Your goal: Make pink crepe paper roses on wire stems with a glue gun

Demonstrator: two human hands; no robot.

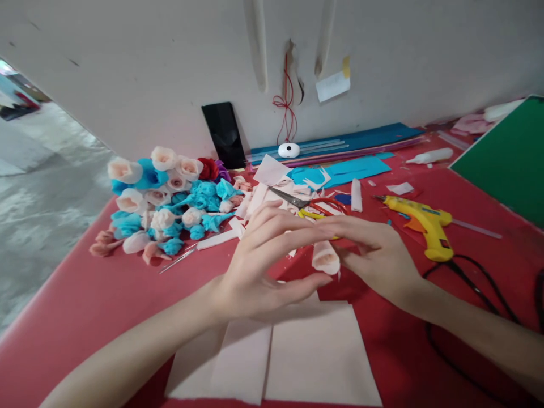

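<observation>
Hovering above the red bench (68, 317), a pale paper flower (326, 259) is pinched by the grip of the right hand (378, 255); the left hand (257, 260) is spread wide beside it

- A craft workspace: red-covered table (85, 317) against a pale wall (170, 62)
- Yellow hot-glue gun (419, 214), scissors (297, 201)
- Heaped crepe-paper flowers (164, 218)
- Cut paper sheets (317, 351)
- Bare, concrete-like floor (55, 147)

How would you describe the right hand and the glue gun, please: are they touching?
Apart. The head view shows a strip of red table between the right hand and the gun.
</observation>
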